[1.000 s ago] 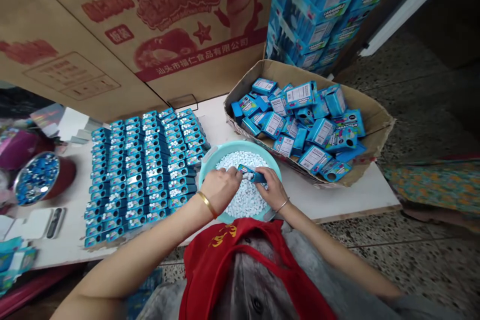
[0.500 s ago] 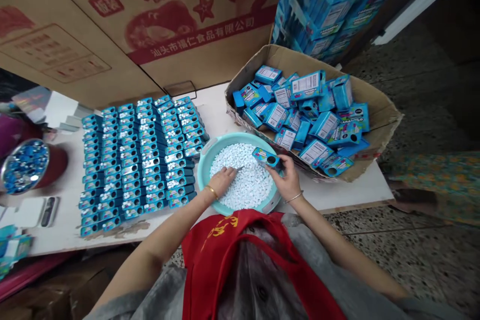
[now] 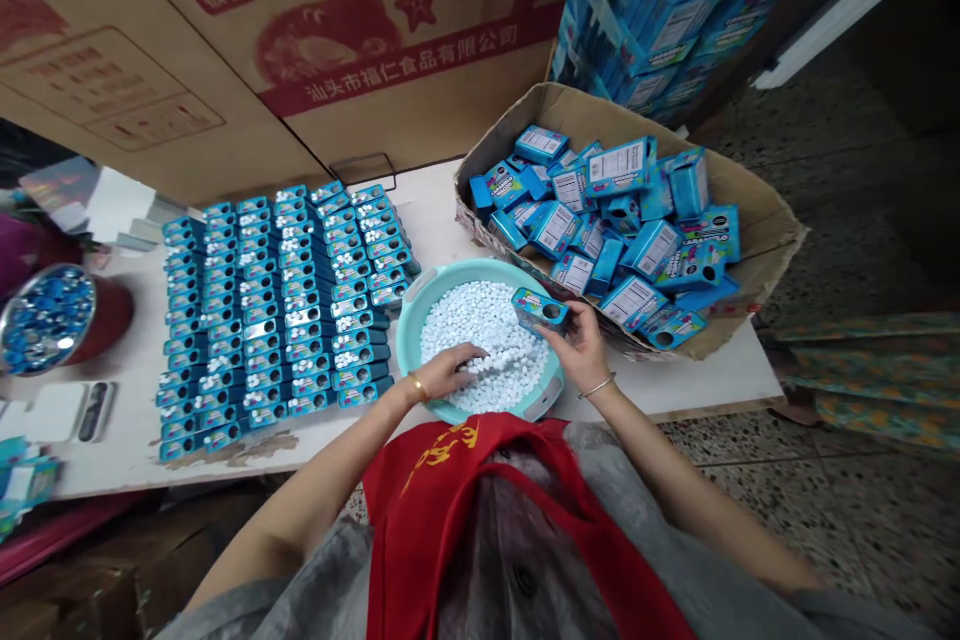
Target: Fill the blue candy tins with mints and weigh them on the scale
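My left hand (image 3: 450,370) is closed over the light-blue basin (image 3: 411,320), on what looks like a small scoop heaped with white candies (image 3: 504,358); the pile and my fingers hide most of the scoop. Small white pellet-like candies (image 3: 465,305) fill the basin. At its right rim, my right hand (image 3: 585,348) grips a small blue candy box (image 3: 540,308) by its right end. That box lies tilted above the candies, and a dark round hole shows in its upper face.
Left of the basin stand rows of blue boxes (image 3: 300,320), some topped with white candies. An open carton (image 3: 765,240) of loose blue boxes sits at the right. Far left is a bucket of shiny blue pieces (image 3: 49,320). Large cartons (image 3: 225,100) line the back.
My left hand has pulled back slightly toward me and now lifts a heap of candies from the basin. My right hand still holds the box, shifted slightly right.
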Available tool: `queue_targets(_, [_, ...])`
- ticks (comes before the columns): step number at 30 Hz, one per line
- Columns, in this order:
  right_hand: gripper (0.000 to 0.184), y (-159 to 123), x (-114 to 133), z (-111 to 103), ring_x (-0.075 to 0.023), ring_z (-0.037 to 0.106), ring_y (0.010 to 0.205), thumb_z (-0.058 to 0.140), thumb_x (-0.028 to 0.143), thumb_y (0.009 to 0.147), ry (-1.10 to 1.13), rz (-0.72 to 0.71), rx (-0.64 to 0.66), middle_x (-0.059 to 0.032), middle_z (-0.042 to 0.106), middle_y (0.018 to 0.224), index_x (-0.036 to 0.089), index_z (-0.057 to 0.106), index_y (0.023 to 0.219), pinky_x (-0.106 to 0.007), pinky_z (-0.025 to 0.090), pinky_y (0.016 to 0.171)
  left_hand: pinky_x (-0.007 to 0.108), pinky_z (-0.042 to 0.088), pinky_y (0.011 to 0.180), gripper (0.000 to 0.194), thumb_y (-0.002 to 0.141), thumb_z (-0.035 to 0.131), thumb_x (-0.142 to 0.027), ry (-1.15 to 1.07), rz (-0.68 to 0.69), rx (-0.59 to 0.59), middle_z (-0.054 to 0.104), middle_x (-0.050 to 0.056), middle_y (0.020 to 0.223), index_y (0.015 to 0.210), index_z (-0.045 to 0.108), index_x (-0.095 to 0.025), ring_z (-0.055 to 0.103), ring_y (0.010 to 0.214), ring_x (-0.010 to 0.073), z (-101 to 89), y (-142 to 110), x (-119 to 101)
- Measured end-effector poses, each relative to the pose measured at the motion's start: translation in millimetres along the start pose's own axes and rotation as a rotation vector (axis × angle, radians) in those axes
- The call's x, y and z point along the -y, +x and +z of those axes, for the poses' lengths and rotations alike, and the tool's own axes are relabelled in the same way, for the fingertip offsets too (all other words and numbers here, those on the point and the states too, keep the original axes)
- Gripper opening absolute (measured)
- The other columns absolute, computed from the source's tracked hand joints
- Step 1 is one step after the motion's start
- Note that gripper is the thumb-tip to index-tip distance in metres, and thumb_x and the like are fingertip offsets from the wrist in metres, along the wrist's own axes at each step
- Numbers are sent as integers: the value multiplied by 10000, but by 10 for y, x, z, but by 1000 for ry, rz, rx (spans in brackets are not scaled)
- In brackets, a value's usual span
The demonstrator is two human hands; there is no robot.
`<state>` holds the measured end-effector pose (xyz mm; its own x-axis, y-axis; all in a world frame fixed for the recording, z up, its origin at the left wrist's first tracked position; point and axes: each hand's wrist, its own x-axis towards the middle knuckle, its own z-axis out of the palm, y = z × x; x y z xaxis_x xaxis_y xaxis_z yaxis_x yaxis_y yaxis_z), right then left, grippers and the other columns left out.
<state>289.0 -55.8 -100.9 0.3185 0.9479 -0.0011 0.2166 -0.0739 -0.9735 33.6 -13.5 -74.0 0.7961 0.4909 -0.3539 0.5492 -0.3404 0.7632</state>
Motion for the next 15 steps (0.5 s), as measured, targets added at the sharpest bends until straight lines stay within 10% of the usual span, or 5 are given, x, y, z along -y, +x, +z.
queue_targets(8, [358,-67,120,47,-271,578,1053,545,177,783,-256,-236,168,-102,619,1111,222,517,1137,-460,461,929,341,449,932,309,884,463,-170,155,39,-38,585,109,1117,1189,498,-135,552,1049,183,-854,-85,-656])
queue_targets(15, [383,-114,111,199,-270,559,1089,516,133,779,-269,-314,197,-99,614,1126,234,513,1148,-495,454,963,310,518,751,452,839,418,-25,673,-257,128,573,121,1086,1280,398,-124,638,883,190,-917,158,-1318])
